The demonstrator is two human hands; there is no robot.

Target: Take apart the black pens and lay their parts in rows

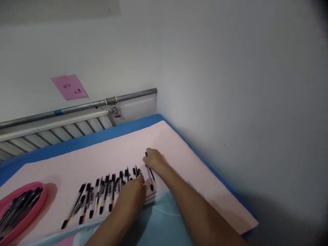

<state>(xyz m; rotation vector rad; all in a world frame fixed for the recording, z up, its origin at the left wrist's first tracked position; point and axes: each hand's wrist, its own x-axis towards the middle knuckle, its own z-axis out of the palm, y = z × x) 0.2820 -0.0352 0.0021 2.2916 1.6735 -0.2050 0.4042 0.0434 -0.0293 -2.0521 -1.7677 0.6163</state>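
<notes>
Pen parts lie in a slanting row across the pink sheet (123, 150): clear pen barrels with black ends (111, 193), thin refills and black caps (128, 174). My left hand (133, 191) is closed, its fingertips together at the right part of the row. Whatever they pinch is hidden. Farther right and forward, my right hand (154, 159) is closed in a pinch, with a small black pen piece (146, 154) showing at the fingertips. Just below it lie a clear barrel with a black end (151, 187) and a dark refill (153, 177) with a yellowish tip.
At the lower left, a pink basket (44, 198) holds many black pen pieces (22, 206). A blue cover (102, 134) borders the sheet. Beyond stand a radiator (58, 133), a pipe (135, 94) and a valve (114, 110). The wall (243, 102) rises along the right edge.
</notes>
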